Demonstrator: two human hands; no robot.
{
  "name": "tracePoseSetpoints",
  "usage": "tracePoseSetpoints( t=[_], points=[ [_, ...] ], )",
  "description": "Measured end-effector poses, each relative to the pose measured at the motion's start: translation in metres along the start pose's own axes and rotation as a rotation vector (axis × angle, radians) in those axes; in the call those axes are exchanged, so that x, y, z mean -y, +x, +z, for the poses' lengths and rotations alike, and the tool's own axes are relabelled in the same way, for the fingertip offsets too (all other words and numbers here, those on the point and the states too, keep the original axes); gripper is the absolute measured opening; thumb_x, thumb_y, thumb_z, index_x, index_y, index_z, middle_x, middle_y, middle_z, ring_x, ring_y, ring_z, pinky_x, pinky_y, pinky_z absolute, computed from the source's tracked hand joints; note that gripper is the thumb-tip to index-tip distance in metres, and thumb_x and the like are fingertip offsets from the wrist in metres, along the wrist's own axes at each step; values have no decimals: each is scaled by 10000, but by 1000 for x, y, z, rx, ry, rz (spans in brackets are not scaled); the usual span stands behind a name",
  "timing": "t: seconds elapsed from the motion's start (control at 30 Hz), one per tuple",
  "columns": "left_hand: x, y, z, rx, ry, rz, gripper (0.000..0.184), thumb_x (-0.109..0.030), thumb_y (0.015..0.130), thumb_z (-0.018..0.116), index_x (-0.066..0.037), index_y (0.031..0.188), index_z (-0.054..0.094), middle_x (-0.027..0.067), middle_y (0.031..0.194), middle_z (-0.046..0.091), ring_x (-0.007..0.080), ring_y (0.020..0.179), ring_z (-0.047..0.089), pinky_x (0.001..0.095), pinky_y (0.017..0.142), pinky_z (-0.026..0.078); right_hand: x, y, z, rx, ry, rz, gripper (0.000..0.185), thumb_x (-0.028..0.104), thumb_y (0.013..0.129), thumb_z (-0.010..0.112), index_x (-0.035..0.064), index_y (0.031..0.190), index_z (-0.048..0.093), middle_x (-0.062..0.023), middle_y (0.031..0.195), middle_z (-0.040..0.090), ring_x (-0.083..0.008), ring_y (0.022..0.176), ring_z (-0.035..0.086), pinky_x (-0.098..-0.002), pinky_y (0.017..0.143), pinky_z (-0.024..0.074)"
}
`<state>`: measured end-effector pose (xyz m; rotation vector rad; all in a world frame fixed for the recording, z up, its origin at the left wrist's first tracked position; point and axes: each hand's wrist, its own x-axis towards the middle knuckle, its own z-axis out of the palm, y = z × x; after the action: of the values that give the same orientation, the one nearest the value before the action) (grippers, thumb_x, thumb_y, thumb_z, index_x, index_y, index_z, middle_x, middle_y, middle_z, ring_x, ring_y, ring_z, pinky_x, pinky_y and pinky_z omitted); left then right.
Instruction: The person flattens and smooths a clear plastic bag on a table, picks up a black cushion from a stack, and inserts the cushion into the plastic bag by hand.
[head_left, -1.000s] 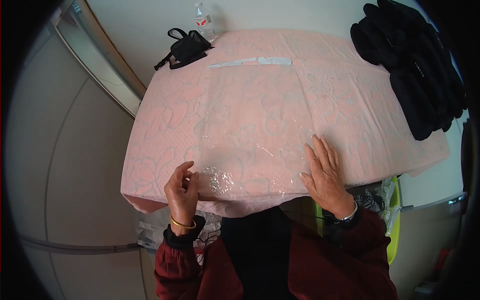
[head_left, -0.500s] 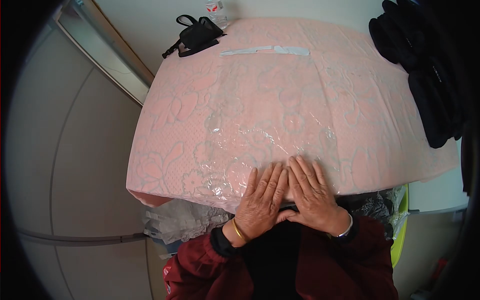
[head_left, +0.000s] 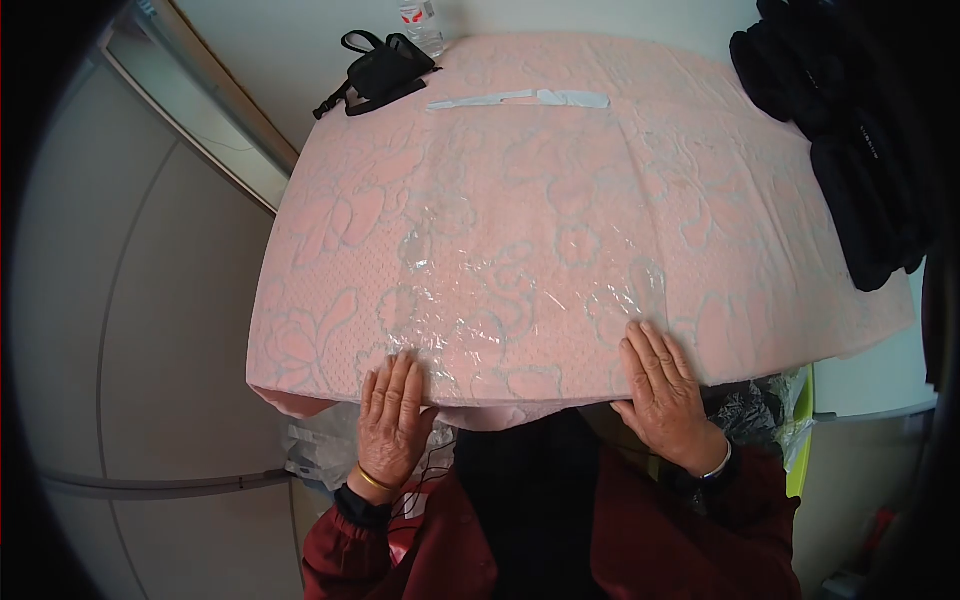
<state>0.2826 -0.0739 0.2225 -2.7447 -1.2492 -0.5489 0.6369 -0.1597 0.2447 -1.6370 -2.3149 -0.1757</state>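
Note:
A pink patterned cloth (head_left: 340,210) covers the table. Over its middle lies a clear plastic sheet (head_left: 520,300), wrinkled and shiny, reaching to the front edge. My left hand (head_left: 393,415) rests flat at the front edge, fingers stretched out near the sheet's left side. To the right, my right hand (head_left: 662,395) lies open on the same edge, by the sheet's right side. Neither hand grips anything. A white strip (head_left: 570,98) lies across the far end of the sheet.
At the back left are a black strapped pouch (head_left: 388,68) and a clear bottle (head_left: 421,25). Black padded items (head_left: 850,170) lie along the right side. Below the front edge are crumpled plastic (head_left: 750,420) and a yellow-green bin rim (head_left: 803,430).
My hands have moved apart from the middle of the front edge. The left went far to the left, the right a little to the right. The sheet's front edge is now uncovered between them.

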Motion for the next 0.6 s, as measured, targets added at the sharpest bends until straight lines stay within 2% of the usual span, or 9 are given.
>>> tracePoseSetpoints(
  t=[0.07,0.1,0.2,0.23,0.33,0.47,0.6],
  points=[
    [6,-8,5,-125,50,-8,511,-76,861,703,-34,1354,574,162,1412,574,361,1366,502,513,1136,366,-3,-7,3,-68,-3,6,729,126,742,799,-101,1361,489,-252,1459,485,-400,1406,429,-502,1181,322],
    [9,-9,3,-133,53,-8,511,-76,861,703,-34,1354,574,162,1412,574,361,1366,502,513,1136,366,-5,-10,3,-74,-8,1,729,126,742,799,-101,1361,489,-252,1459,485,-400,1406,429,-502,1181,322],
    [10,-6,-9,-242,11,55,336,0,841,664,-45,1174,678,113,1196,695,325,1199,632,499,1071,436,-11,-19,3,-136,103,-13,485,41,826,692,-56,1290,590,-230,1396,561,-374,1358,490,-496,1139,376],
    [7,-5,-14,-244,9,51,336,0,841,664,-45,1174,678,113,1196,695,325,1199,632,499,1071,436,-10,-19,1,-133,100,-16,485,41,826,692,-56,1290,590,-230,1396,561,-374,1358,490,-496,1139,376],
    [1,1,-28,-331,-36,64,250,7,801,681,-50,1042,710,77,1063,719,294,1065,675,490,1009,479,-8,-17,-10,-222,313,3,351,20,874,629,-56,1217,635,-221,1327,599,-386,1317,516,-520,1097,407],
    [-2,-38,-30,-208,-85,151,285,-21,794,659,-54,1072,706,74,1084,697,268,1050,650,480,1002,472,-4,-39,-13,-147,243,-63,367,74,861,639,-55,1205,635,-218,1300,600,-418,1272,539,-535,1088,392],
    [-9,-63,-14,-127,-117,139,288,-53,792,651,-44,1076,700,85,1111,683,279,1082,635,471,989,480,13,-46,-20,-117,225,-55,362,122,824,687,-38,1148,657,-210,1254,618,-409,1194,579,-545,1056,405]
  ],
)
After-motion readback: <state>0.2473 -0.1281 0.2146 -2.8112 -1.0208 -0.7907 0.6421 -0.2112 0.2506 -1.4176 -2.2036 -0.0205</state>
